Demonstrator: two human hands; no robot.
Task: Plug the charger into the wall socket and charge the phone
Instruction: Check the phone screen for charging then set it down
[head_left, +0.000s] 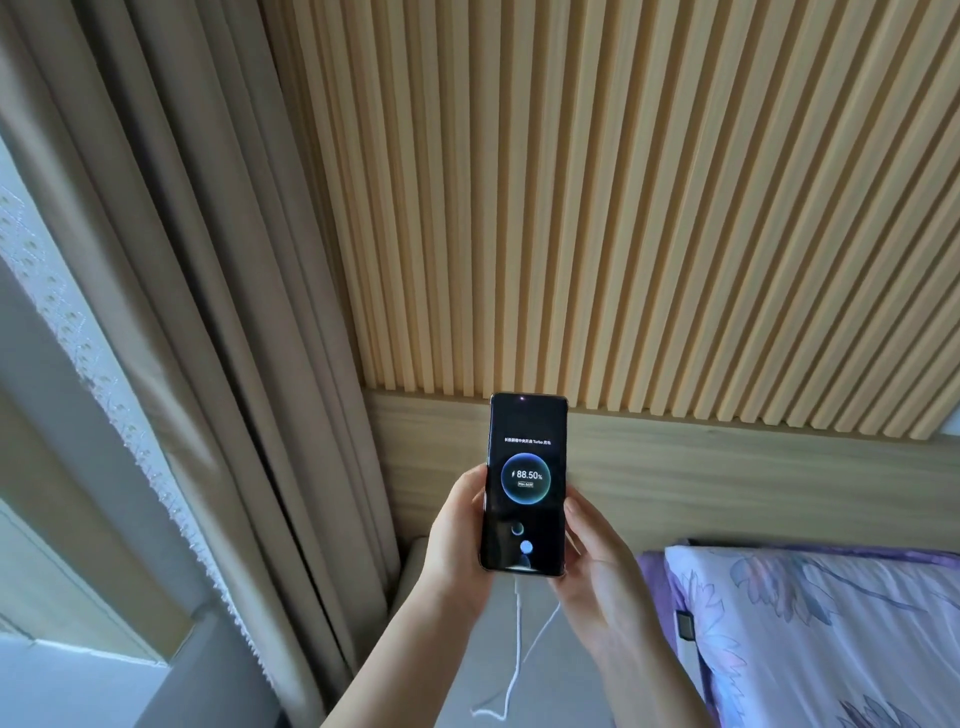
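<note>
We are looking down our two bare forearms, which are rising from the bottom edge toward the middle of the view. A white cable (517, 644) is hanging between them, dropping from the bottom edge of the phone (524, 486) and curling in a loose loop near the lower edge of the picture; where its far end is going we cannot tell, and no wall socket or charger body is showing.

We are holding the phone upright in both hands, screen facing us. Our left hand (457, 540) is wrapping around its left edge, fingers curled behind it and thumb lying along the side. Our right hand (592, 551) is gripping the lower right edge, with fingertips pressing on the rim. The screen is glowing with a blue ring around the figure 88.50% and a small lightning mark beside it, with a line of small text above that we cannot read.

To the right, just below the level of our hands, a pillow (810, 623) in pale purple floral fabric is lying on the bed. Behind the phone a plain wooden headboard band (727, 483) is running across, and above it a wall of vertical wooden slats (623, 208) is spreading upward. On the left, beige curtains (208, 312) are hanging in heavy folds, with a white lace sheer (78, 338) beside them.
</note>
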